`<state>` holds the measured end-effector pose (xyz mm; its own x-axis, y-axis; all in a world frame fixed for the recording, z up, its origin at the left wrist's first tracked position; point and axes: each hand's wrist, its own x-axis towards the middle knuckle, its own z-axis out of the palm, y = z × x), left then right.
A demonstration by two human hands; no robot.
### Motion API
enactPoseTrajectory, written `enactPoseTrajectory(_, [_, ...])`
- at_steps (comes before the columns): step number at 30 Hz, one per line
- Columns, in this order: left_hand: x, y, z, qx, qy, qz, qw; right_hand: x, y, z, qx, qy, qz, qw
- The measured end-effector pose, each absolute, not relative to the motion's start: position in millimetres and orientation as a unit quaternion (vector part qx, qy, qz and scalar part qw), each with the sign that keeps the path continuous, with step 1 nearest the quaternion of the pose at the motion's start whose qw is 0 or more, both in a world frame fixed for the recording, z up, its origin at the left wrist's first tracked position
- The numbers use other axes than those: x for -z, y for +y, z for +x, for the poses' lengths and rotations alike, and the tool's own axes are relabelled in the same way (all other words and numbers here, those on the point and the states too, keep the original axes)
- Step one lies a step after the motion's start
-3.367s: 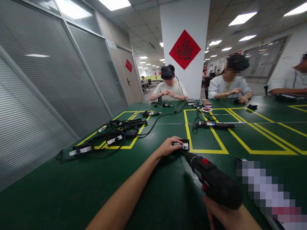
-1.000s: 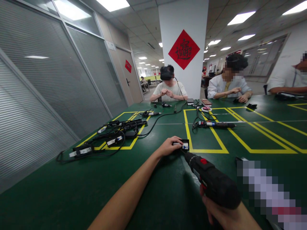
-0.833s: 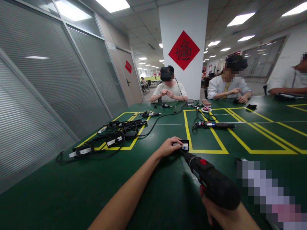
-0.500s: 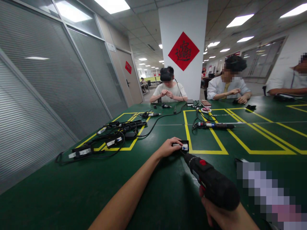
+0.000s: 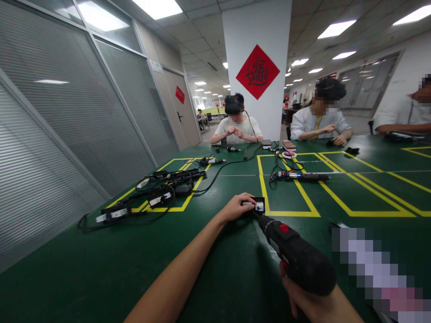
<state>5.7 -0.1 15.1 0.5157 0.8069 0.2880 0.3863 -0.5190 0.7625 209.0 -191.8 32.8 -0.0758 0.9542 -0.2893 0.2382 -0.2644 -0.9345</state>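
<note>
My left hand [image 5: 236, 207] rests on the green table [image 5: 101, 269], pinching a small black part with a white and blue label [image 5: 257, 205] and holding it flat. My right hand [image 5: 314, 301] grips a black electric screwdriver with a red button [image 5: 296, 258]. The tool points away from me, and its tip meets the near edge of the small part. Most of my right hand is hidden under the tool's body.
A tangle of black cables and adapters [image 5: 158, 193] lies to the left on yellow floor-tape markings [image 5: 296, 211]. Another screwdriver [image 5: 299, 176] lies further back. Three people sit at the far side, by a white pillar [image 5: 257, 67]. A blurred patch [image 5: 377, 269] lies at my right.
Almost nothing has moved: both hands keep their hold, and the screwdriver has shifted only slightly while staying against the small part.
</note>
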Motion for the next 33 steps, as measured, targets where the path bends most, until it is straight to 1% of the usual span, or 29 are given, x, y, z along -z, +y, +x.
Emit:
enactPoseTrajectory(5, [-13.4, 0.8, 5.5, -0.323, 0.375, 0.807, 0.323, -33.7, -192.9, 212.5, -0.526, -0.526, -0.576, 0.339])
enactPoseTrajectory(11, [-10.0, 3.3, 5.1, -0.324, 0.371, 0.809, 0.322, -43.6, -193.4, 213.1, -0.508, -0.535, -0.596, 0.316])
enactPoseTrajectory(20, [-11.8, 2.8, 4.9, -0.317, 0.374, 0.809, 0.324, -53.3, -194.9, 212.8, -0.516, -0.524, -0.589, 0.336])
enactPoseTrajectory(33, [-15.7, -0.4, 4.8, -0.313, 0.381, 0.805, 0.330, -36.2, -193.4, 215.1, -0.540, -0.528, -0.537, 0.375])
